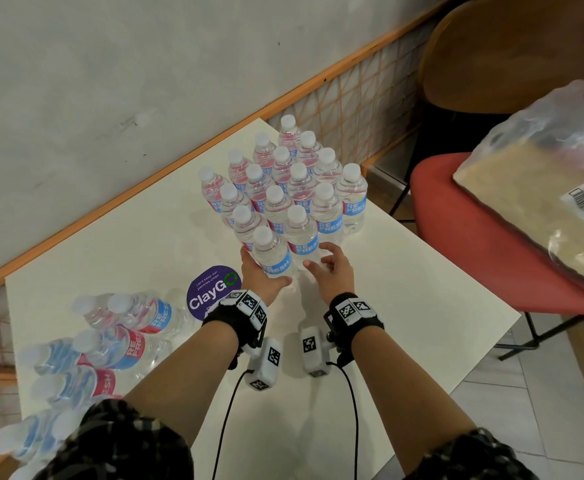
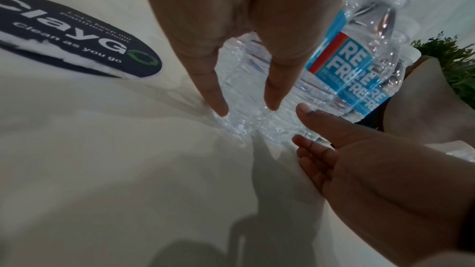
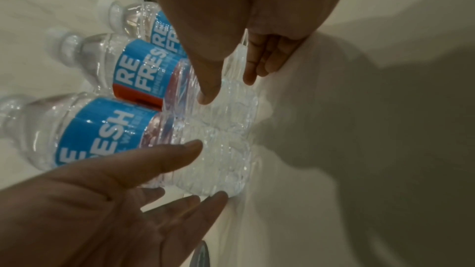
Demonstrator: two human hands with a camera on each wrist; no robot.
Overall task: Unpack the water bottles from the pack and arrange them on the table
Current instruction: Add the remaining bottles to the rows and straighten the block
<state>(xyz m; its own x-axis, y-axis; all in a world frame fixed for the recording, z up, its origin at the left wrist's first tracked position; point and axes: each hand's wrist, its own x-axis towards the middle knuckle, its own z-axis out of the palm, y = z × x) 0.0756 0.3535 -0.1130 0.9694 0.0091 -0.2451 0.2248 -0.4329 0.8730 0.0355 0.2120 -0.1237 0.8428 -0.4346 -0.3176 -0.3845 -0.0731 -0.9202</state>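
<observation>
At the near corner of the standing block (image 1: pixel 299 188), the left hand (image 1: pixel 254 282) clasps the upright front bottle (image 1: pixel 270 252), the right hand (image 1: pixel 335 271) slack just beside it.

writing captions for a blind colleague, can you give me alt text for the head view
A person's left hand holds the front bottle of a block of upright bottles on a white table, the right hand relaxed beside it. Other bottles lie on their sides at the left; a plastic-wrapped pack sits on a red chair at the right.
</observation>
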